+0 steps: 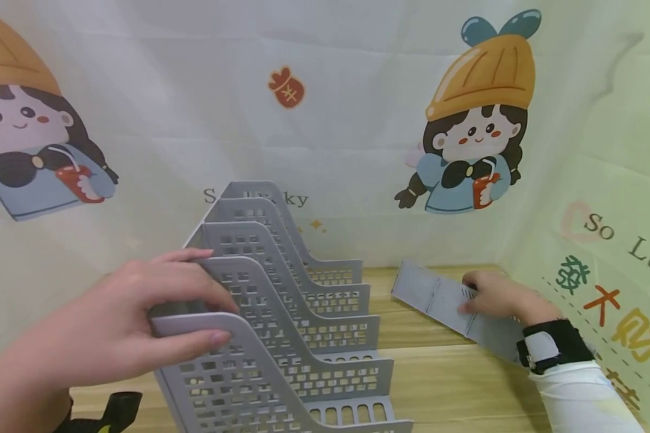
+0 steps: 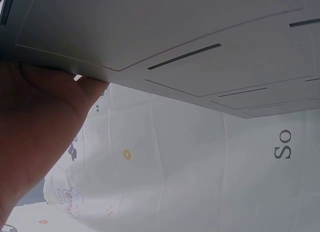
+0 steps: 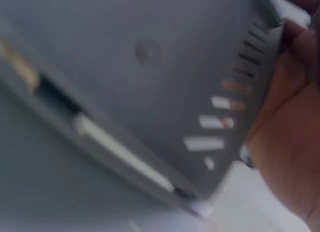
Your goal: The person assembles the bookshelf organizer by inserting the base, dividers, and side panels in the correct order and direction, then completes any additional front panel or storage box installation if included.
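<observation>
A grey plastic file organizer (image 1: 249, 334) with several perforated, sloping dividers stands upright on the table. My left hand (image 1: 119, 319) grips its top near the closest divider, thumb on the outer face and fingers curled over inside. In the left wrist view, the organizer's slotted back (image 2: 150, 27) fills the top, with part of the left hand (image 2: 45, 122) beneath its edge. To the organizer's right, my right hand (image 1: 501, 294) grips a long flat grey panel (image 1: 446, 310) by its upper edge. Up close, the panel (image 3: 100, 27) is blurred and shows a row of slots near the right hand (image 3: 290, 122).
Beneath everything lies a wood-grain table (image 1: 428, 385). A pale printed curtain (image 1: 346, 132) with cartoon figures and lettering hangs behind and along the right side. A black strap (image 1: 563, 343) circles the right wrist, and a black piece (image 1: 121, 408) shows below the left wrist.
</observation>
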{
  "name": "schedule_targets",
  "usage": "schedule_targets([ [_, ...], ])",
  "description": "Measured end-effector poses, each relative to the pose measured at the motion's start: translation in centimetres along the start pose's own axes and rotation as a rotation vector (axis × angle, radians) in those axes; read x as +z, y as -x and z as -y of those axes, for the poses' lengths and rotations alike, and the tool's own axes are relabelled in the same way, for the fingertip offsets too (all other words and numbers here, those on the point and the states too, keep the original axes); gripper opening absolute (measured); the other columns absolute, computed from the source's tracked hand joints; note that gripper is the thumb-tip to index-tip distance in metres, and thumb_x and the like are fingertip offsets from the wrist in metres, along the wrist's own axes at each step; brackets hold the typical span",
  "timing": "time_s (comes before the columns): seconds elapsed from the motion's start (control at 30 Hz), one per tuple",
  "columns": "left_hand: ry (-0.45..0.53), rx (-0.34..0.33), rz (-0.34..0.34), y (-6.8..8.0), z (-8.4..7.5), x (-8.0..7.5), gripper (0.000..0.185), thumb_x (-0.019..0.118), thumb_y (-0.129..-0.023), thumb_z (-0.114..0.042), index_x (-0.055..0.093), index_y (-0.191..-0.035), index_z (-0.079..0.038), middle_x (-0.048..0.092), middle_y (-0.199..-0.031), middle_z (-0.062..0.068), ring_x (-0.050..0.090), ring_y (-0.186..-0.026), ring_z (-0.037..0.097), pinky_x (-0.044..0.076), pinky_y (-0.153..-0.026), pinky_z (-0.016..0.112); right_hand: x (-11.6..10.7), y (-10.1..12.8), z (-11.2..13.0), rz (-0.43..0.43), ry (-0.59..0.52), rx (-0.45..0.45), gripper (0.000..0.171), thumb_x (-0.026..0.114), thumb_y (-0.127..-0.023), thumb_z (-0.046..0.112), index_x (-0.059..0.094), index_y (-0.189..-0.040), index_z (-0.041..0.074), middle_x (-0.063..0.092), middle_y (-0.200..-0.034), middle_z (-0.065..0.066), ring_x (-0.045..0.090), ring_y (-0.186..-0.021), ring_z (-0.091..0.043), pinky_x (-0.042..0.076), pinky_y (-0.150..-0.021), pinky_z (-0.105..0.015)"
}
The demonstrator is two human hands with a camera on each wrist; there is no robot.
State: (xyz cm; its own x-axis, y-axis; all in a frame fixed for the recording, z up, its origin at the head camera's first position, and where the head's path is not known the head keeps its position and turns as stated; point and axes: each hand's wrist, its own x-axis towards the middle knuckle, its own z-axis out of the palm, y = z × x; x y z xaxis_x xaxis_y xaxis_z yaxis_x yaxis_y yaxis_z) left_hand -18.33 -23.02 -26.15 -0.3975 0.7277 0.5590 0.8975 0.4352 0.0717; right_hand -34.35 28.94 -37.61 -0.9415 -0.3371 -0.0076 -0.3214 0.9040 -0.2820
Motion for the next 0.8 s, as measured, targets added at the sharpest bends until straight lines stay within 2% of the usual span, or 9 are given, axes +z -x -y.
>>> schedule_targets([
  [0.07, -0.004, 0.006, -0.002, -0.1, 0.0, 0.0, 0.039, 0.089, -0.087, -0.017, 0.071, -0.113, -0.040, 0.070, -0.102, -0.031, 0.066, -0.089, -0.009, 0.031, -0.125, 0.017, -1.3, 0.7, 0.6, -0.029, -0.051, -0.068, 0.029, 0.079, -0.095, 0.022, 0.064, -0.108, 0.000, 0.065, -0.093, -0.007, 0.056, -0.083, -0.019, 0.046, -0.071, -0.033],
  [0.13, -0.006, 0.006, 0.000, -0.3, 0.0, 0.0, 0.040, 0.089, -0.086, -0.016, 0.071, -0.113, -0.040, 0.069, -0.103, -0.033, 0.065, -0.087, -0.010, 0.031, -0.126, 0.017, -2.5, 1.4, 1.4, -0.062, -0.103, -0.121, 0.026, 0.072, -0.101, 0.020, 0.063, -0.115, 0.001, 0.070, -0.100, -0.008, 0.061, -0.087, -0.019, 0.051, -0.074, -0.034],
  [0.23, -0.008, 0.015, -0.003, -0.4, 0.1, -0.1, 0.040, 0.089, -0.087, -0.017, 0.070, -0.113, -0.040, 0.069, -0.102, -0.033, 0.065, -0.086, -0.010, 0.030, -0.126, 0.017, -3.9, 2.6, 2.8, -0.148, -0.170, -0.203, 0.033, 0.064, -0.106, 0.014, 0.060, -0.134, -0.003, 0.075, -0.116, -0.021, 0.073, -0.099, -0.031, 0.062, -0.082, -0.047],
  [0.3, -0.006, 0.019, -0.004, -0.4, 0.2, -0.1, 0.038, 0.088, -0.088, -0.018, 0.070, -0.113, -0.040, 0.070, -0.102, -0.032, 0.065, -0.085, -0.011, 0.030, -0.126, 0.017, -4.4, 3.1, 3.9, -0.215, -0.198, -0.255, 0.039, 0.062, -0.106, 0.009, 0.058, -0.141, -0.007, 0.073, -0.126, -0.029, 0.076, -0.106, -0.039, 0.064, -0.086, -0.054],
  [0.4, -0.002, 0.015, -0.002, -0.3, 0.2, -0.1, 0.035, 0.087, -0.090, -0.020, 0.070, -0.113, -0.041, 0.070, -0.102, -0.031, 0.065, -0.087, -0.010, 0.030, -0.126, 0.017, -4.7, 3.8, 5.7, -0.284, -0.216, -0.341, 0.045, 0.061, -0.103, 0.004, 0.056, -0.146, -0.009, 0.072, -0.131, -0.030, 0.077, -0.110, -0.043, 0.065, -0.087, -0.057],
  [0.47, -0.010, 0.011, -0.004, -0.2, 0.2, -0.1, 0.036, 0.087, -0.090, -0.021, 0.070, -0.114, -0.043, 0.070, -0.102, -0.032, 0.065, -0.089, -0.009, 0.030, -0.126, 0.016, -4.5, 3.8, 6.9, -0.279, -0.249, -0.422, 0.050, 0.058, -0.102, -0.001, 0.053, -0.151, -0.005, 0.072, -0.134, -0.027, 0.076, -0.112, -0.042, 0.064, -0.088, -0.056],
  [0.6, -0.035, 0.002, -0.009, 0.1, 0.2, 0.1, 0.042, 0.088, -0.087, -0.019, 0.069, -0.114, -0.045, 0.067, -0.104, -0.036, 0.065, -0.092, -0.008, 0.030, -0.125, 0.016, -3.7, 3.7, 8.6, -0.188, -0.400, -0.530, 0.067, 0.046, -0.100, -0.009, 0.032, -0.164, 0.005, 0.066, -0.144, -0.024, 0.068, -0.125, -0.043, 0.060, -0.095, -0.061],
  [0.73, -0.030, 0.006, -0.009, 0.2, 0.2, 0.2, 0.041, 0.088, -0.088, -0.019, 0.070, -0.114, -0.044, 0.068, -0.104, -0.036, 0.065, -0.091, -0.008, 0.030, -0.126, 0.016, -2.9, 3.6, 8.9, -0.172, -0.524, -0.498, 0.077, 0.051, -0.097, -0.005, 0.019, -0.166, 0.007, 0.056, -0.147, -0.027, 0.058, -0.128, -0.044, 0.055, -0.098, -0.067],
  [0.8, -0.018, 0.012, -0.007, 0.2, 0.3, 0.3, 0.037, 0.087, -0.090, -0.020, 0.070, -0.114, -0.042, 0.069, -0.103, -0.034, 0.065, -0.090, -0.009, 0.030, -0.126, 0.016, -2.6, 3.6, 8.6, -0.195, -0.594, -0.492, 0.082, 0.060, -0.095, 0.001, 0.018, -0.165, 0.007, 0.050, -0.148, -0.027, 0.055, -0.130, -0.038, 0.055, -0.100, -0.061],
])
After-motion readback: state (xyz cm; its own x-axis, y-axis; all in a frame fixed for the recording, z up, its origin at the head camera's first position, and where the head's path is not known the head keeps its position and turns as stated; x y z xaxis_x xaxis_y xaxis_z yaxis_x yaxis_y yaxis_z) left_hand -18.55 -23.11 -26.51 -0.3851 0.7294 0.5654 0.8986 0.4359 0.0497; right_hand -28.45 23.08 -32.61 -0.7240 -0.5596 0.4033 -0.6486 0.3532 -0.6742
